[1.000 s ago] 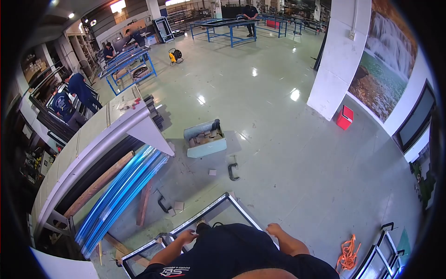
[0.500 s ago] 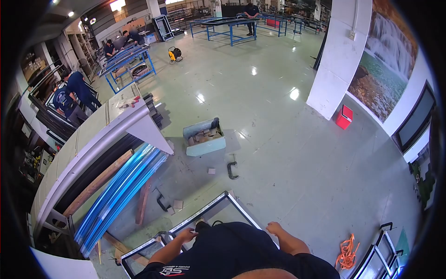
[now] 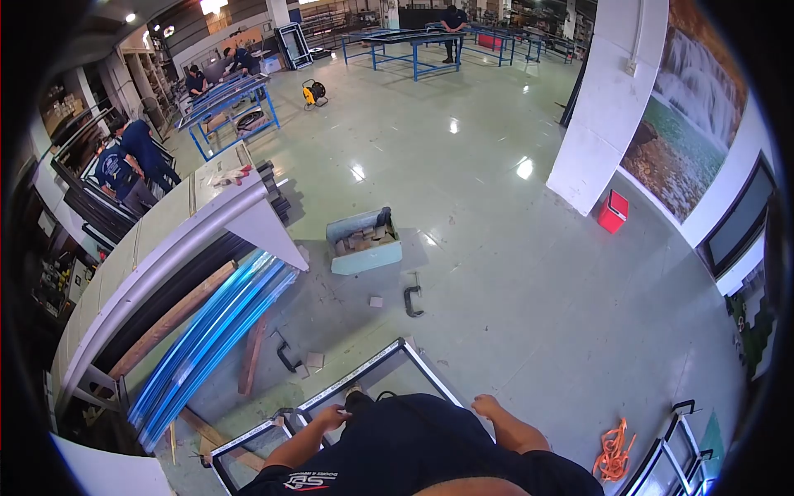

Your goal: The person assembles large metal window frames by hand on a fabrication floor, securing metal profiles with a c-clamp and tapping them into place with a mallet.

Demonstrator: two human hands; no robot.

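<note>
My left hand point(image 3: 333, 417) hangs by my waist above the frame, its fingers curled in with nothing visible in them. On the other side my right hand point(image 3: 486, 406) is held beside my dark shirt, loosely closed, and no object shows in it. On the floor under me lies a black-and-white rectangular frame point(image 3: 430, 369), its lower part hidden by my body. A smaller frame corner point(image 3: 248, 436) lies at its left, with a clamp point(image 3: 283, 413) where the two come close. Neither hand visibly touches the frames.
Left stands a long bench point(image 3: 178, 227) with blue-wrapped profiles point(image 3: 219, 343) beneath. Ahead are a bin of blocks point(image 3: 365, 259), a C-clamp point(image 3: 412, 301) and another clamp point(image 3: 286, 355). Right lie an orange strap point(image 3: 614, 453) and clamped frames point(image 3: 674, 450). Several people work farther off.
My view has shifted very slightly. Both hands stay nearly where they were, with the left a touch lower. Nothing has been picked up or let go.
</note>
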